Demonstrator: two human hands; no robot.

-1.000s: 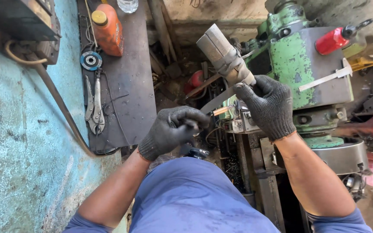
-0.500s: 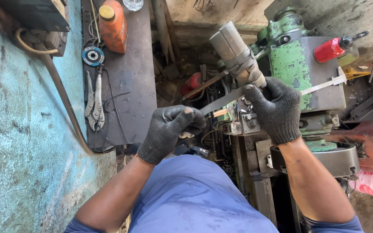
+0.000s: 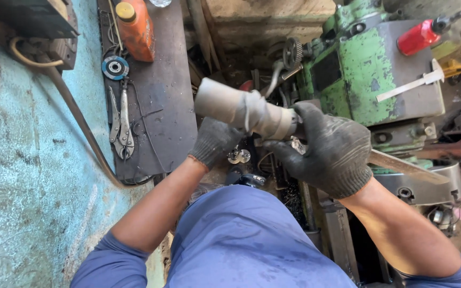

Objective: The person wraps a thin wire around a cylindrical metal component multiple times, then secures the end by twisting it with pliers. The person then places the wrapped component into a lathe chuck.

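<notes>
A pale grey metal cylinder lies level above the green lathe. The gloved right hand grips its right end; the gloved left hand cups it from beneath, fingers hidden behind the cylinder.

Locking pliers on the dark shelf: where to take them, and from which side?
Take the locking pliers by the pair of handles near their free end, coming straight down from above. They lie flat on the dark shelf, jaws toward the grinding disc, handles toward the person, so that end is nearest and unobstructed. Both hands are occupied: left hand and right hand hold the grey cylinder.
</notes>
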